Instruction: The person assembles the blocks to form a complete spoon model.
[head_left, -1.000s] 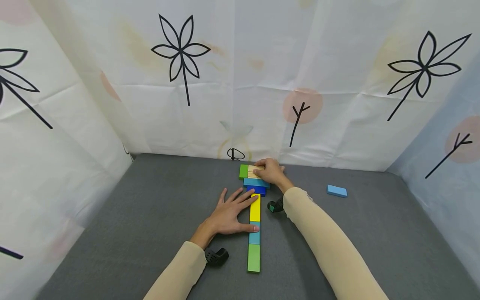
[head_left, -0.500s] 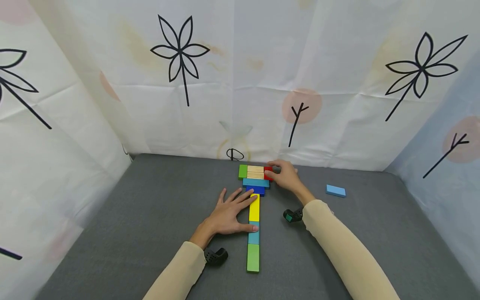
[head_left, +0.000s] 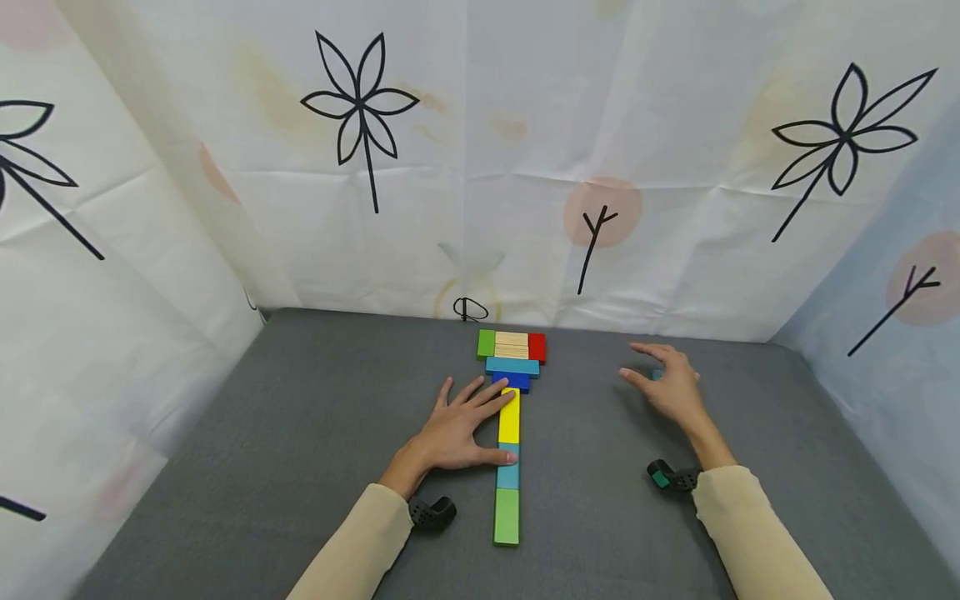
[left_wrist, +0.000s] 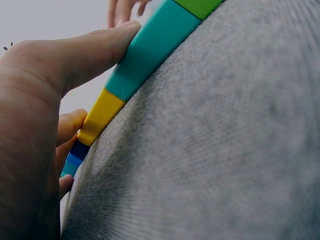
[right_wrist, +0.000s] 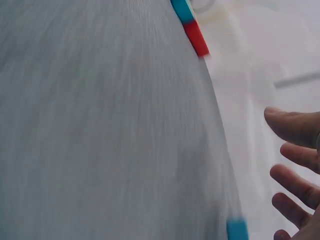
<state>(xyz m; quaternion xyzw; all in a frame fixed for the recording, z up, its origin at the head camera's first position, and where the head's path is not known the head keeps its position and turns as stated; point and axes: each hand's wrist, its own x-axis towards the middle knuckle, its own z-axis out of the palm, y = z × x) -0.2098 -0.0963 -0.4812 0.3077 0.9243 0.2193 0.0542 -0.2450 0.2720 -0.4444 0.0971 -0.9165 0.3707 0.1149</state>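
Note:
My left hand [head_left: 452, 433] lies with spread fingers along a row of blocks, its thumb on the teal block [left_wrist: 152, 50] and a fingertip at the yellow block [head_left: 509, 417]. A light green block [head_left: 507, 517] forms the near end. Beyond the yellow one lie a dark blue block [head_left: 512, 382] and a wider blue block [head_left: 513, 366] crosswise. Farthest back, a green block [head_left: 486, 344], plain wooden blocks [head_left: 512, 345] and a red block [head_left: 537, 347] sit side by side. My right hand [head_left: 671, 390], fingers apart and holding nothing, hovers over a light blue block [right_wrist: 237, 229], mostly hidden in the head view.
The blocks lie on a grey cloth-covered table [head_left: 300, 433]. A white patterned curtain [head_left: 480, 150] stands behind the table's back edge and along both sides. Each wrist wears a black camera mount [head_left: 432, 514].
My right hand has let go of the red block at the right end of the far row. It has moved right to the light blue block. My left hand stays still.

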